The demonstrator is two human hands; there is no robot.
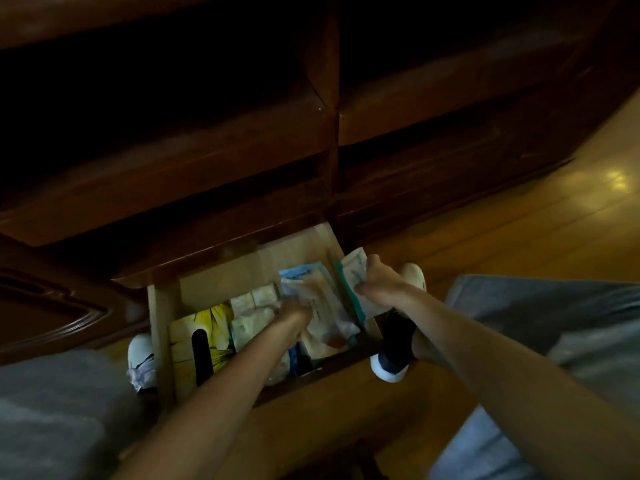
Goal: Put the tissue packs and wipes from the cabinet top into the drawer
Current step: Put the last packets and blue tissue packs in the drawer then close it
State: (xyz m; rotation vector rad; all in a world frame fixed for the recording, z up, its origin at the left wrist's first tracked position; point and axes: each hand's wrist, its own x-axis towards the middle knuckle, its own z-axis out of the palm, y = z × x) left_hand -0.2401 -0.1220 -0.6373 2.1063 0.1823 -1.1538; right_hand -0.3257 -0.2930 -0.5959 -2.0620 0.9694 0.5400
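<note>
While my right hand (375, 282) pinches a teal-edged white wipes pack (356, 271) just over the open pale-wood drawer (162, 320), my blurred left hand (294, 311), grip unreadable, presses a blue-topped tissue pack (311, 292) inside; overstuffing could jam the drawer.

Both my bare forearms reach forward and down; my left hand (296, 311) is blurred, its fingers hard to read. My right hand (377, 278) is curled, fingers pinching.
</note>
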